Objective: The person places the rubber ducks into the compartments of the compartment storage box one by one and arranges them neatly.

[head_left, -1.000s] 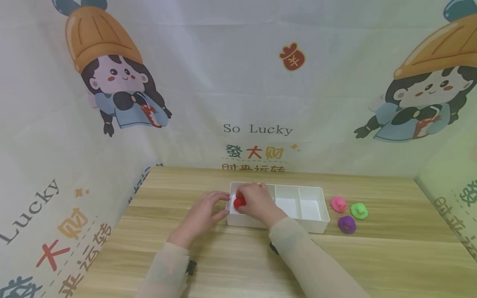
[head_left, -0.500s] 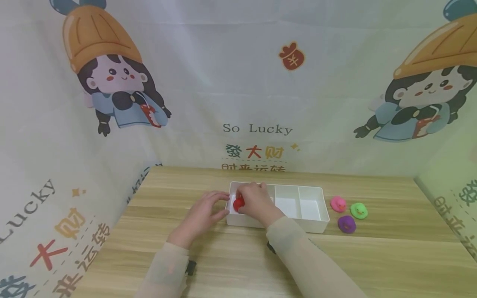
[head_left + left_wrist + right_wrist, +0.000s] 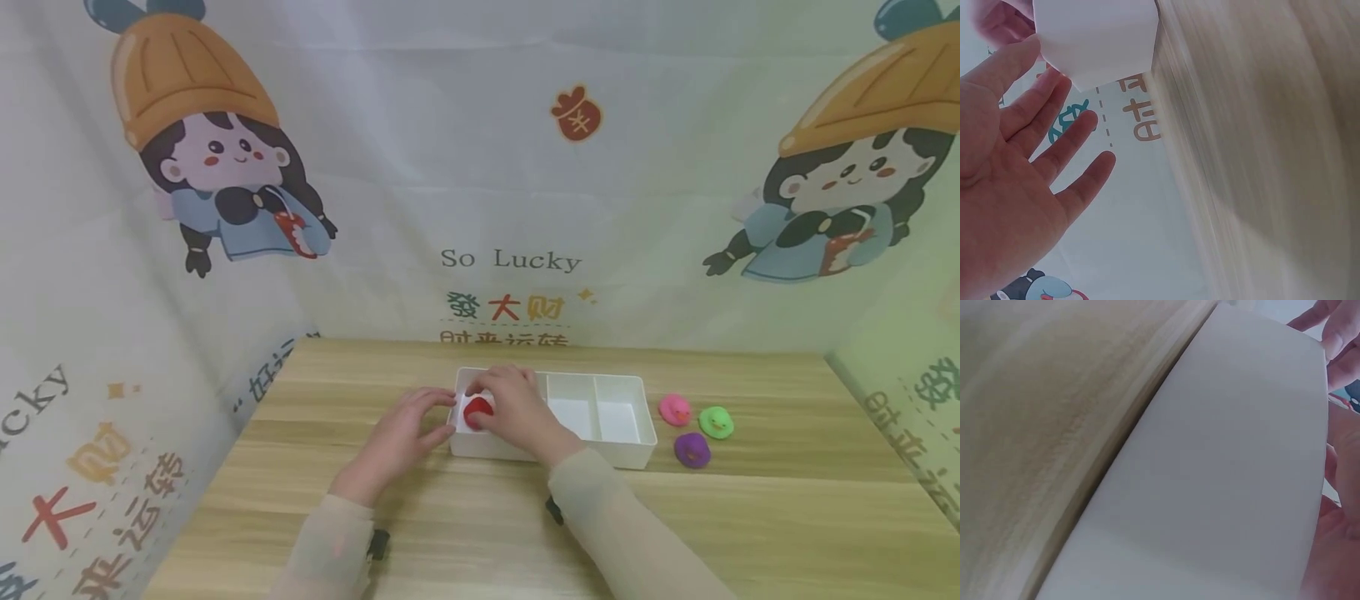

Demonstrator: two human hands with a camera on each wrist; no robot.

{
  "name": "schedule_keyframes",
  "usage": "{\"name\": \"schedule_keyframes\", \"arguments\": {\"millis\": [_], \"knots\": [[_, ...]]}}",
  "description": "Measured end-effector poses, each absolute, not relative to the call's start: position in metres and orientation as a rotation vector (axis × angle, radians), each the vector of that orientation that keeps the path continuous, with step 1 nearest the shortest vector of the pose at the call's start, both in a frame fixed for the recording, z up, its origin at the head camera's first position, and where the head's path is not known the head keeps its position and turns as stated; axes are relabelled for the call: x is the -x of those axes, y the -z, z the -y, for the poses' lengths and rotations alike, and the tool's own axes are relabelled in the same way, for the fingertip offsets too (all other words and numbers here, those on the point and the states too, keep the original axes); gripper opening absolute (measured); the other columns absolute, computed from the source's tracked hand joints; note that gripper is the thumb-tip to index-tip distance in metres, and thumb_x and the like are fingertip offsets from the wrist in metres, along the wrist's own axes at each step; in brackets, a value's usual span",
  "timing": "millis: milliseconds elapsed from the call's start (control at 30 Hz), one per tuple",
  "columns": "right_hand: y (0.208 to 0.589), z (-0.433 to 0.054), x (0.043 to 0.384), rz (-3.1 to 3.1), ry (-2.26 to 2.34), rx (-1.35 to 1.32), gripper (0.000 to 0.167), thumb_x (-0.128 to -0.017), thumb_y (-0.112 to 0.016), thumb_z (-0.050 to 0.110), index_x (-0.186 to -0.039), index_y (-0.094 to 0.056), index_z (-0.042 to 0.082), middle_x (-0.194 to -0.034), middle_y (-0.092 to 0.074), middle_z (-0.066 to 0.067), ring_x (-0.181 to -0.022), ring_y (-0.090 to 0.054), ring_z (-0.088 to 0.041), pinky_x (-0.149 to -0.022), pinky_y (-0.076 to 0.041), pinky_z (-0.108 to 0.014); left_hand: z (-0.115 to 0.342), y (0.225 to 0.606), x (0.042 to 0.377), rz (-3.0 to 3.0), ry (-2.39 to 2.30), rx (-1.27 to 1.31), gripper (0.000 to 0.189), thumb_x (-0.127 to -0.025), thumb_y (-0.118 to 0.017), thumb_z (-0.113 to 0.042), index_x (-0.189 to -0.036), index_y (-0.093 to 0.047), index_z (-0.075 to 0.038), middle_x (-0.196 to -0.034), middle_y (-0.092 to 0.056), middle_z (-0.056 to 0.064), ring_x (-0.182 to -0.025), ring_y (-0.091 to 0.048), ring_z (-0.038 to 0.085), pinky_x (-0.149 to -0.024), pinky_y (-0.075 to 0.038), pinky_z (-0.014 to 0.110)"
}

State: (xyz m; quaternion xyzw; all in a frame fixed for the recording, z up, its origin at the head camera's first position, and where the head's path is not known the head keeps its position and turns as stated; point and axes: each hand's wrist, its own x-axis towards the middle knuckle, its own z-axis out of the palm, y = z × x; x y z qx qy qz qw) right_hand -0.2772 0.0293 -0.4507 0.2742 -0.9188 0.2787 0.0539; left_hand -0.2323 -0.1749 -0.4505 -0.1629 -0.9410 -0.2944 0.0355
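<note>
A white divided box [image 3: 555,455] lies on the table in the head view. In its left end compartment is a red rubber duck [image 3: 476,412], partly covered by my right hand [image 3: 517,408]. That hand reaches over the front wall, its index finger raised off the duck and its thumb beside it. My left hand [image 3: 401,433] is at the box's left end, fingertips at the rim. In the left wrist view the left hand [image 3: 1016,150] has its fingers spread, with the thumb and forefingers by the box corner [image 3: 1097,40]. The box wall [image 3: 1210,456] hides the duck in the right wrist view.
To the right of the box, a pink duck [image 3: 676,409], a green duck [image 3: 716,422] and a purple duck [image 3: 692,450] sit on the wooden table [image 3: 480,533]. A printed cloth [image 3: 405,208] hangs behind and at the sides.
The right hand's fingers have loosened from the red duck, which now shows more in the compartment. The left hand stays at the box end. The head view has shifted slightly.
</note>
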Motion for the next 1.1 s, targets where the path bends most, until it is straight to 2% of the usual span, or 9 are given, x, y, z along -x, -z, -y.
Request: {"name": "schedule_keyframes", "arguments": {"millis": [233, 400, 667, 1100], "knots": [[0.451, -0.034, 0.268, 2.689, -0.900, -0.791, 0.023, -0.089, -0.081, 0.017, -0.111, -0.073, 0.016, -0.115, -0.072, 0.000, -0.121, -0.062, -0.026, -0.113, -0.040, -0.053, 0.176, 0.451, 0.233, 2.893, 0.904, 0.517, 0.039, -0.094, -0.077, -0.019, -0.130, -0.068, -0.011, -0.145, -0.061, 0.004, -0.141, -0.051, 0.029, -0.120, -0.042, 0.053], [0.451, -0.039, 0.263, 2.630, -0.903, -0.749, 0.022, -0.089, -0.082, 0.021, -0.110, -0.074, 0.018, -0.112, -0.071, 0.001, -0.119, -0.063, -0.026, -0.111, -0.045, -0.053, 0.176, 0.451, 0.233, 2.887, 0.911, 0.517, 0.039, -0.094, -0.077, -0.019, -0.130, -0.068, -0.009, -0.144, -0.062, 0.005, -0.140, -0.052, 0.030, -0.120, -0.043, 0.053], [0.454, -0.047, 0.260, 2.685, -0.912, -0.661, 0.027, -0.090, -0.081, 0.026, -0.115, -0.073, 0.021, -0.123, -0.070, 0.001, -0.127, -0.060, -0.025, -0.115, -0.045, -0.053, 0.176, 0.453, 0.235, 2.880, 0.905, 0.522, 0.039, -0.093, -0.078, -0.018, -0.130, -0.068, -0.009, -0.144, -0.062, 0.005, -0.140, -0.052, 0.032, -0.119, -0.042, 0.055], [0.458, -0.063, 0.253, 2.659, -0.967, -0.615, 0.031, -0.089, -0.082, 0.021, -0.118, -0.074, 0.019, -0.125, -0.071, 0.001, -0.125, -0.062, -0.025, -0.112, -0.049, -0.050, 0.176, 0.453, 0.234, 2.890, 0.909, 0.525, 0.041, -0.094, -0.077, -0.021, -0.132, -0.067, -0.009, -0.146, -0.061, 0.005, -0.142, -0.051, 0.031, -0.120, -0.041, 0.054]]}}
